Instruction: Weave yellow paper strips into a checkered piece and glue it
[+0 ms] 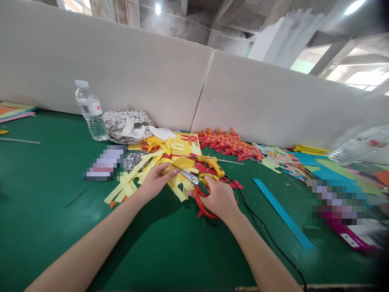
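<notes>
My right hand (pixel 219 196) grips the scissors (pixel 204 202), which have one red and one yellow handle loop. Their metal blades point left, at a yellow paper piece (pixel 183 163). Thumb and fingers of my left hand (pixel 157 180) pinch that piece at its left end. Below and around both hands lie yellow paper strips (pixel 130 190) and red scraps. Just beyond my right hand rests a yellow hot glue gun (pixel 212 163), its black cord running toward the front edge.
A water bottle (pixel 90 111) and a patterned cloth bag (pixel 126 123) stand by the white partition (pixel 146 69). Red-and-orange woven paper fish (pixel 227 144) are piled at the back. A blue strip (pixel 282 213) lies right; a blurred-out phone (pixel 105 163) lies left.
</notes>
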Available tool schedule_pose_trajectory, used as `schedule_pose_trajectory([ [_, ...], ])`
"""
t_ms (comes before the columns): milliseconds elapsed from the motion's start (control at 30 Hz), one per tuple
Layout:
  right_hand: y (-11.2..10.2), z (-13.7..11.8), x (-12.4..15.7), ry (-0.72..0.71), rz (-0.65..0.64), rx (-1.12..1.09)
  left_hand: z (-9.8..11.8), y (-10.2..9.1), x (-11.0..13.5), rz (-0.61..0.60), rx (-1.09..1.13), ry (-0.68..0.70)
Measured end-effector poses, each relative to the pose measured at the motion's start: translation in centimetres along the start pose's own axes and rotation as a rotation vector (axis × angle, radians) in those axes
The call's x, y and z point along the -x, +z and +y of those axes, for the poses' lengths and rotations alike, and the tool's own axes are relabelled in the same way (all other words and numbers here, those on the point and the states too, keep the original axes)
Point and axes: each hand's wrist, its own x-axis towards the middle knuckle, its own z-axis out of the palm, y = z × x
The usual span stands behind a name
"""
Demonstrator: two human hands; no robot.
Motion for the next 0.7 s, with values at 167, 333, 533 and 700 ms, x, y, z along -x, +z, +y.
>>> schedule_pose_trajectory([
  [167, -0.26, -0.05, -0.02, -0.014, 0.014, -0.002, 0.09, -0.12, 0.00, 0.002, -0.013, 0.004],
  [333, -0.31, -0.03, -0.01, -0.015, 0.025, 0.011, -0.12, -0.24, -0.05, -0.014, -0.023, -0.008],
  [533, -0.28, -0.03, -0.09, -0.018, 0.031, 0.007, -0.33, -0.28, -0.10, -0.011, -0.008, -0.033],
  [700, -0.24, -0.07, -0.15, 0.000, 0.026, 0.018, -0.55, -0.21, -0.26, 0.018, 0.000, -0.033],
])
